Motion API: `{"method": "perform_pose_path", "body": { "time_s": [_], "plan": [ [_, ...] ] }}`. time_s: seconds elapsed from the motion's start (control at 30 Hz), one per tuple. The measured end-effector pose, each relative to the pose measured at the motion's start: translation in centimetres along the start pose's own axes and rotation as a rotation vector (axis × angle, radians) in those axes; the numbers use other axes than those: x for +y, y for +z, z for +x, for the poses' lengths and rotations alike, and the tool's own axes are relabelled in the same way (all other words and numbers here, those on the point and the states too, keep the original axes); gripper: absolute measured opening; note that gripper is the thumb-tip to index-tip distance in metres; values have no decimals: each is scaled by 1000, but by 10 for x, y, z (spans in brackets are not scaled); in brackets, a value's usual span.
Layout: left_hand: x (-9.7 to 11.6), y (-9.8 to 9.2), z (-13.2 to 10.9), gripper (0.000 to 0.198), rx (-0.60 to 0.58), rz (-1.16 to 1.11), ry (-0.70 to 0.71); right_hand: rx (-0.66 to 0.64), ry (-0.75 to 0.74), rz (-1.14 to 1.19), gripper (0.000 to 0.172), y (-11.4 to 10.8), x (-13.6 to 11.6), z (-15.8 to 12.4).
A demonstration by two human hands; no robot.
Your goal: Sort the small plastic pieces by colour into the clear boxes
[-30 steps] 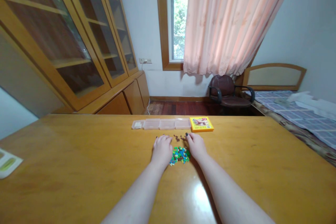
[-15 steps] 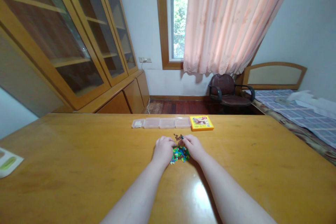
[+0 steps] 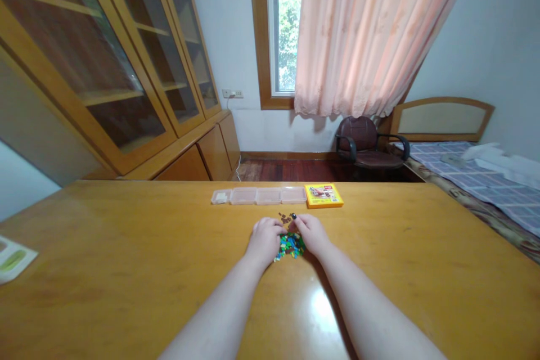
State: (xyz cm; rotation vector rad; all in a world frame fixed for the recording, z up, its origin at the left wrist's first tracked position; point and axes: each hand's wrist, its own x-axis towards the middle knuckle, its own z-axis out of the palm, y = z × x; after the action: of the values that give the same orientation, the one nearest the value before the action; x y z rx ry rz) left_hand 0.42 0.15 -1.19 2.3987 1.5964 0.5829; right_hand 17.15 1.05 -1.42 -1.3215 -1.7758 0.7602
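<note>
A small heap of toy building bricks (image 3: 289, 246), mostly green and blue with some white and yellow, lies on the table between my hands. My left hand (image 3: 265, 241) rests at its left side, fingers curled inward over the heap. On the other side my right hand (image 3: 312, 233) is bent in toward the far edge of the heap, thumb and fingers close together. What either hand grips is hidden or too small to name. A dark spot shows at the right thumb; I cannot tell whether it is a nail or a piece. Just beyond the fingers lie several loose brown bricks (image 3: 284, 217).
A row of clear plastic trays (image 3: 268, 197) stands near the table's far edge, the leftmost holding something white. Beside it lies a yellow box (image 3: 324, 196). A white and green object (image 3: 17, 260) sits at the left edge. Beyond the wooden table (image 3: 126, 270) is a chair (image 3: 366, 143).
My left hand has shifted slightly right over the heap, and the right fingers have moved a little. The whole view has tilted slightly. Trays and box stay in place.
</note>
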Motion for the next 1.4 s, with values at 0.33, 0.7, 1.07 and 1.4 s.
{"method": "perform_pose_path", "body": {
  "time_s": [0.33,0.7,1.07,1.4],
  "plan": [
    [4,-5,-1,33,-4,-22,13,42,66,-2,38,-1,1,0],
    [6,-10,0,38,29,-4,-107,-18,13,66,40,-2,-4,-1],
    [6,-10,0,32,-5,-3,-52,38,34,50,42,-1,-2,-1],
    [9,-12,-1,30,12,-27,-43,-21,-2,35,35,-2,-6,-2]
  ]
}}
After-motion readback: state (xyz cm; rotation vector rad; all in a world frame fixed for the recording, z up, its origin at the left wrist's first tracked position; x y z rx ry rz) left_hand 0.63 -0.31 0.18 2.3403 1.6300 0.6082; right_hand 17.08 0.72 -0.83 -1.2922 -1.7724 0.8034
